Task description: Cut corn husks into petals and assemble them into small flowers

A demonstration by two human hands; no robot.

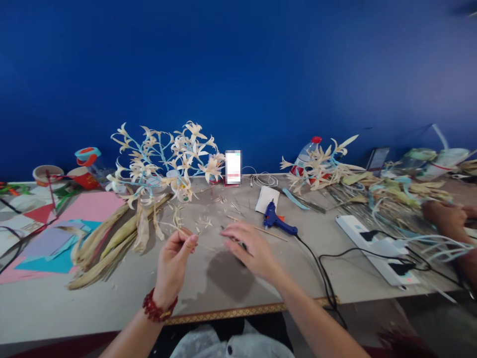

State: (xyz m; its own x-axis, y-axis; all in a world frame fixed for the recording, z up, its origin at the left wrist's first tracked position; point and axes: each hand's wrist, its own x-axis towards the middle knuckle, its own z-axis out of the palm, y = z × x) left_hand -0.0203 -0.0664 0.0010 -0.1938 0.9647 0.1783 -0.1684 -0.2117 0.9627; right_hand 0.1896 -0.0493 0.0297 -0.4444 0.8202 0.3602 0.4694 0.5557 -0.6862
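My left hand point(178, 256), with a red bead bracelet point(158, 306) at the wrist, is closed in a pinch. A thin pale strip point(169, 226) shows at its fingers, apparently dried husk. My right hand point(251, 248) hovers over the table a little to the right, fingers curled; a dark tip shows by its fingertips and a dark bit below the palm, too hidden to name. Beyond the hands lie small pale husk pieces point(204, 223) and a thin wooden stick point(274, 234). A blue glue gun point(278, 219) rests right of my right hand.
Husk flowers on blue stems point(149, 154) stand at the back, with more flowers point(328, 161) at right. Dried husks point(108, 243) and coloured paper point(91, 205) lie left. A power strip point(376, 248) with cables sits right, near another person's hand point(443, 216). A lit phone point(233, 168) leans behind.
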